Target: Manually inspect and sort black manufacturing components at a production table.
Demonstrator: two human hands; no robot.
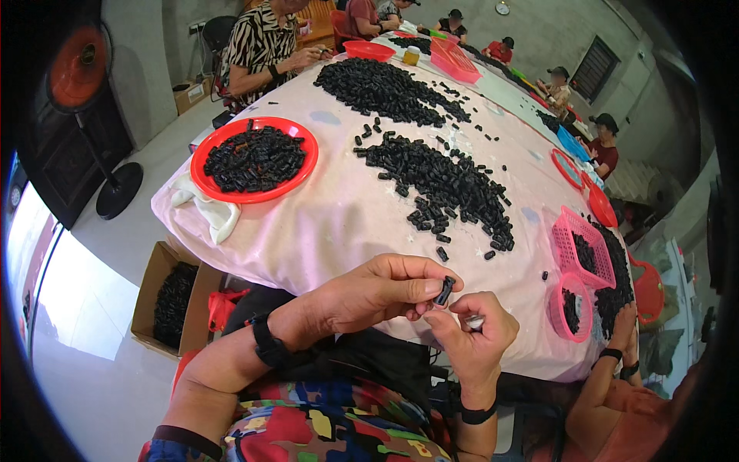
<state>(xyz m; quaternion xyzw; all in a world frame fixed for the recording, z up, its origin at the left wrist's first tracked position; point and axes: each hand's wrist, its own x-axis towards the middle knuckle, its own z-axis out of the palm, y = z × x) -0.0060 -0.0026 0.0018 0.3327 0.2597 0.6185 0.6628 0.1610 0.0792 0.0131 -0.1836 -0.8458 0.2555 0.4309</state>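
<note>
My left hand [385, 291] pinches a small black cylindrical part [444, 291] between thumb and fingers, above the near edge of the cloth-covered table. Just to its right, my right hand [481, 339] is closed, with the thumb raised close to the part's lower end. A small pale, silvery object [475, 323] shows between its curled fingers; its kind is too small to tell. Beyond my hands lies a loose pile of similar black parts [443, 181], with a second pile [377, 88] farther back.
A red round tray [309, 165] of black pieces sits at the left by a white cloth [223, 222]. Pink baskets [564, 308] stand at the right, near a co-worker's arm [596, 385]. A cardboard box [144, 312] of black pieces is on the floor. Other people sit around the table.
</note>
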